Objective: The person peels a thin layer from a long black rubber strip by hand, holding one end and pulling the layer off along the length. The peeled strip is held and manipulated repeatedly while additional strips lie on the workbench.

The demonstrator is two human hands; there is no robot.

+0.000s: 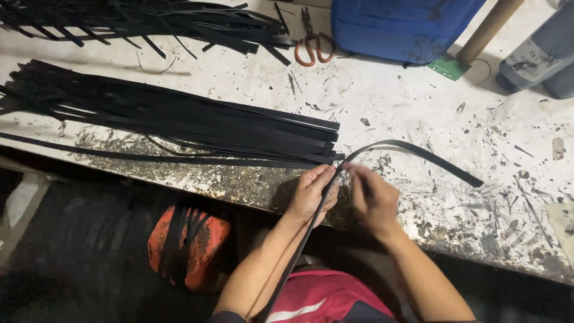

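You are working at the scuffed white counter point(418, 119). Left of the single black strip point(418, 152), a bundle of black strips point(179, 122) is lying flat. Your left hand point(312, 192) is pinching that strip where it is crossing the counter's near edge; your right hand point(373, 200), just beside it, is closing on the strip. Orange-handled scissors point(314, 48) are resting beyond it.

The right hand point(373, 200) is blurred, so its grip on the black strip point(418, 152) cannot be made out. The strip's lower end is hidden behind the left forearm. The blue container point(400, 24), cardboard tube point(487, 30) and grey bottles point(538, 57) are cut off by the top edge, the strip bundles point(149, 116) by the left edge.
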